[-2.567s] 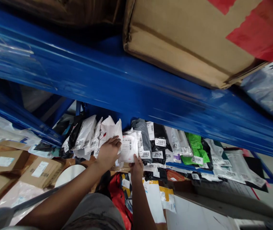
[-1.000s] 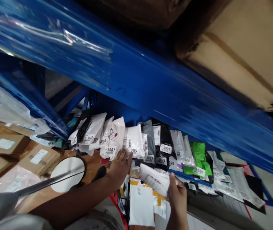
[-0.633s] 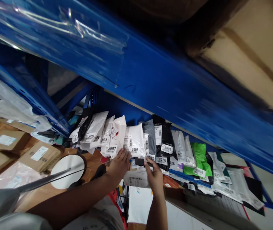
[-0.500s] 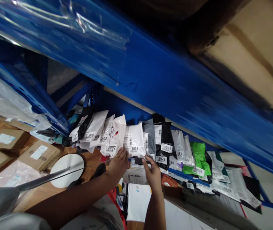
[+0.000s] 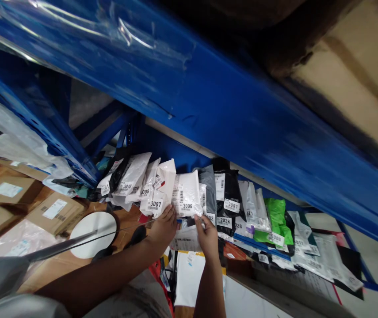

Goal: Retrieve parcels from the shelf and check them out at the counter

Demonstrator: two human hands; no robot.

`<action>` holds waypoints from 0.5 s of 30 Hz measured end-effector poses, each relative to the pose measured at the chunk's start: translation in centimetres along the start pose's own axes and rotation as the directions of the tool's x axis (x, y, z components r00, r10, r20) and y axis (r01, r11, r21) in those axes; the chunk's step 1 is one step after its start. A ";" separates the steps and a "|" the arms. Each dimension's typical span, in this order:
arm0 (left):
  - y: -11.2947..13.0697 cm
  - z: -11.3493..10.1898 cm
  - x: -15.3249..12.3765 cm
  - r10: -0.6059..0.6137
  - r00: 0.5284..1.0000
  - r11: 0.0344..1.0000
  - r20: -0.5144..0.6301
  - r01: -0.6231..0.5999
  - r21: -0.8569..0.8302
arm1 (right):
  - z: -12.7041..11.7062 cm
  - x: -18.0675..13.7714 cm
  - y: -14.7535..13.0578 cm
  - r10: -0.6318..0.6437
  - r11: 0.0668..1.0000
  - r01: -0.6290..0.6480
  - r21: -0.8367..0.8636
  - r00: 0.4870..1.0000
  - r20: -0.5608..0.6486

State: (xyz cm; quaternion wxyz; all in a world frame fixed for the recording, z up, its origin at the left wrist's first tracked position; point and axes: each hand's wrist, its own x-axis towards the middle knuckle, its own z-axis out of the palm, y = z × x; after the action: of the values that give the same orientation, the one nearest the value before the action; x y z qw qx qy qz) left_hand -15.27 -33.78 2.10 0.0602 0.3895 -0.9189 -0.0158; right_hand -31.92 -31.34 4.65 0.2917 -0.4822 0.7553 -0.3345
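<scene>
Dim, motion-blurred edges; glare on the blue shelf beam (image 5: 208, 110).

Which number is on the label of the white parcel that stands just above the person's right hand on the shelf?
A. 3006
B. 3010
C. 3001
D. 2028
A: the white parcel directly above the right hand carries a label that reads 3006; the fingertips of that hand reach up to its lower edge.
</scene>
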 end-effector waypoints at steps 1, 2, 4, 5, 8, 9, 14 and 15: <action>0.0 0.1 0.0 -0.002 1.000 1.000 -0.011 0.002 0.002 | 0.0 0.0 0.0 -0.002 1.000 0.002 -0.006 1.000 0.003; 0.1 0.3 0.0 -0.005 1.000 1.000 -0.022 0.005 0.004 | 0.0 0.0 0.1 -0.002 1.000 0.002 -0.013 1.000 0.004; 0.1 0.6 -0.1 -0.011 0.999 1.000 -0.042 0.011 0.005 | 0.0 0.0 0.2 -0.005 1.000 0.005 -0.027 1.000 0.003; 0.1 0.8 -0.1 -0.013 0.999 1.000 -0.053 0.013 0.004 | 0.0 0.0 0.3 -0.005 0.999 0.005 -0.035 1.000 0.002; 0.1 1.5 -0.2 -0.017 0.997 1.000 -0.081 0.016 -0.006 | 0.0 0.0 0.2 -0.008 0.998 0.008 -0.057 1.000 0.001; 0.1 1.7 -0.1 -0.019 0.996 1.000 -0.089 0.018 -0.011 | 0.1 0.0 0.2 -0.008 0.998 0.008 -0.065 1.000 0.002; 0.2 1.2 -0.3 -0.010 0.990 0.999 -0.137 0.005 -0.039 | -0.1 0.2 -0.5 -0.030 0.993 0.031 -0.110 0.999 0.013; 0.1 0.5 -0.5 0.008 0.989 0.999 -0.149 -0.014 -0.039 | -0.1 0.2 -0.7 -0.040 0.992 0.041 -0.118 0.999 0.015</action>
State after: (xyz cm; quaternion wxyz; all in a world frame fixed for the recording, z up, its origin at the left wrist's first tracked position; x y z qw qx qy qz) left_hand -15.11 -33.36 1.59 0.1362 0.3834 -0.9135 -0.0046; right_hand -31.68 -31.72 5.27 0.2606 -0.5161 0.7620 -0.2918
